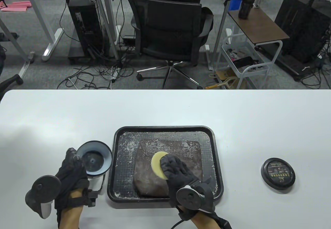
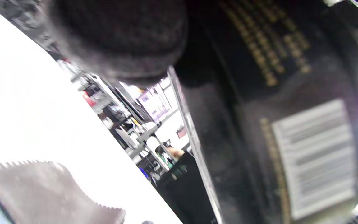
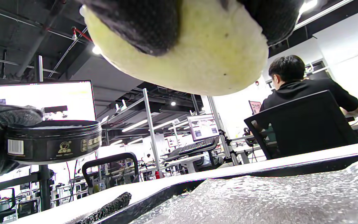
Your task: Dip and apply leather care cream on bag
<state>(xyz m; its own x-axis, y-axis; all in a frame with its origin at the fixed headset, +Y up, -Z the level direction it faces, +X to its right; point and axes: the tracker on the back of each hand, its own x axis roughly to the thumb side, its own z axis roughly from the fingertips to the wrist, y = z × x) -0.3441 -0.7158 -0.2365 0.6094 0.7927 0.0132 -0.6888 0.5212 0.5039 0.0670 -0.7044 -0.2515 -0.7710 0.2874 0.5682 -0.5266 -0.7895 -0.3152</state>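
Observation:
A brown leather bag (image 1: 170, 159) lies flat in a black tray (image 1: 116, 161) smeared with white cream. My right hand (image 1: 178, 173) holds a round yellow sponge (image 1: 157, 163) over the bag's middle; the right wrist view shows the sponge (image 3: 197, 59) between my fingers, a little above the bag (image 3: 275, 199). My left hand (image 1: 71, 174) grips the open cream jar (image 1: 93, 160) left of the tray, lifted off the table. The jar's black side with gold print and barcode fills the left wrist view (image 2: 275, 109) and shows in the right wrist view (image 3: 53, 144).
The jar's black lid (image 1: 278, 173) lies on the white table (image 1: 232, 110) right of the tray. Beyond the table's far edge a person sits in an office chair (image 1: 168, 32), with desks and a small shelf cart (image 1: 243, 60).

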